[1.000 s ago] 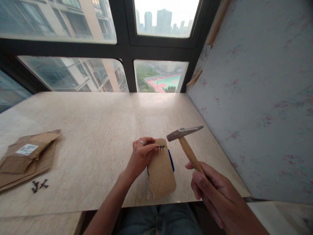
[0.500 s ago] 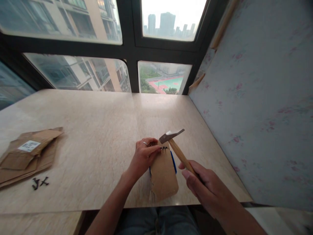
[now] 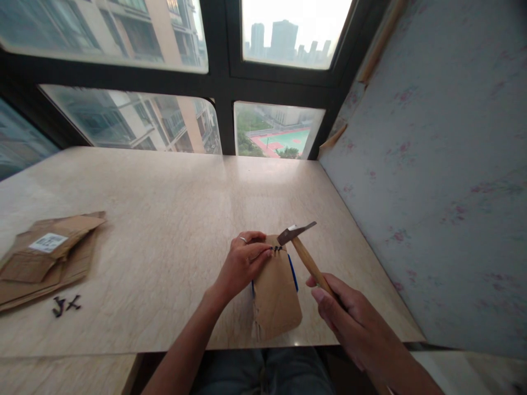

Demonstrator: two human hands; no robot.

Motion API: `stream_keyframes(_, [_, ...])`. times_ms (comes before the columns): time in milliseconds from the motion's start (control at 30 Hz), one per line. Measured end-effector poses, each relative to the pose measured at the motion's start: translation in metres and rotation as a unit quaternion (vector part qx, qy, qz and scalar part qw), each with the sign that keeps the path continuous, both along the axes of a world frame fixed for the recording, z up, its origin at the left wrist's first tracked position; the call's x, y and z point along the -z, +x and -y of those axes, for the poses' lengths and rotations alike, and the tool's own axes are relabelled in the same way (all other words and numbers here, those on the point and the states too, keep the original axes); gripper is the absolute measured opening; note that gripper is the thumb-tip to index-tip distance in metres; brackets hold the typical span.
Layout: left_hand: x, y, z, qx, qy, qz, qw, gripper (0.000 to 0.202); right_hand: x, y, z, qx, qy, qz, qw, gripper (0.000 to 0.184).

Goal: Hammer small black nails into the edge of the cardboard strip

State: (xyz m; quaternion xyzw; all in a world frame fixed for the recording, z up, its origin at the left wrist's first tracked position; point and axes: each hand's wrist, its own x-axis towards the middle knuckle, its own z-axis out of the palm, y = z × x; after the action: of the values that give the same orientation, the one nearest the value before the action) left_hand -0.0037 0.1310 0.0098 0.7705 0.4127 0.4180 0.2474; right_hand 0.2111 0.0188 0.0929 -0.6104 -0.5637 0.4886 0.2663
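Left hand (image 3: 242, 260): fingers narrowed to a pinch at the row of small dark nails (image 3: 276, 249), ring on one finger, heel resting on the table (image 3: 164, 219).
Right hand (image 3: 349, 318): wrapped round the low end of the wooden handle of the hammer (image 3: 308, 260).
Hammer head: tilted, striking end just above the nails, very near the left fingertips; contact too small to tell.
Work piece: brown cardboard piece (image 3: 276, 299) flat at the near table edge, between the two hands, nails standing along its far end, a blue-edged thing (image 3: 292, 271) showing beneath.
Step in hand: by the look of it, tapping a held nail into the cardboard, mid-stroke.
Next move calls for: short, light blows, face square on the nail head, pinching fingertips kept low and out from under.
Farther out: stack of cardboard (image 3: 45, 258) and a few loose dark nails (image 3: 66, 304) at the left, well apart.
Against a second ago: hammer head then raised and off to the right, now down at the nails; pinch and cardboard unchanged.
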Motion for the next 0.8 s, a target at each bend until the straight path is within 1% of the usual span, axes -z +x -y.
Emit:
stream_keyframes(67, [-0.001,0.0,0.001,-0.001,-0.007,0.007,1.0,0.013,0.002,-0.001,0.003,0.038,-0.02,-0.015,0.999,0.046])
stream_keyframes(167, [-0.002,-0.003,0.003,-0.011,0.005,0.023,1.0,0.017,0.005,-0.004,0.009,0.091,-0.036,-0.041,0.994,0.048])
stream_keyframes(233, [-0.002,-0.007,0.005,-0.026,0.018,0.03,0.999,0.02,0.008,-0.005,0.013,0.11,-0.042,-0.065,0.991,0.051])
stream_keyframes(333, [-0.001,-0.019,0.011,-0.056,0.028,0.036,0.997,0.022,0.013,-0.005,0.021,0.132,-0.065,-0.101,0.984,0.054])
stream_keyframes(400, [0.002,-0.031,0.018,-0.09,0.026,0.038,0.995,0.021,0.018,-0.003,0.026,0.156,-0.076,-0.12,0.977,0.056])
stream_keyframes(500, [0.01,-0.056,0.033,-0.167,0.014,0.033,0.985,0.018,0.026,0.002,0.034,0.189,-0.087,-0.147,0.967,0.059])
stream_keyframes(600, [0.021,-0.09,0.052,-0.25,-0.008,0.025,0.968,0.02,0.033,0.01,0.04,0.195,-0.083,-0.157,0.965,0.061])
stream_keyframes(700, [0.031,-0.13,0.075,-0.328,-0.029,0.001,0.944,0.025,0.042,0.014,0.042,0.206,-0.073,-0.169,0.961,0.058])
stream_keyframes(800, [0.038,-0.171,0.1,-0.403,-0.034,-0.029,0.914,0.029,0.053,0.016,0.041,0.223,-0.067,-0.199,0.952,0.056])
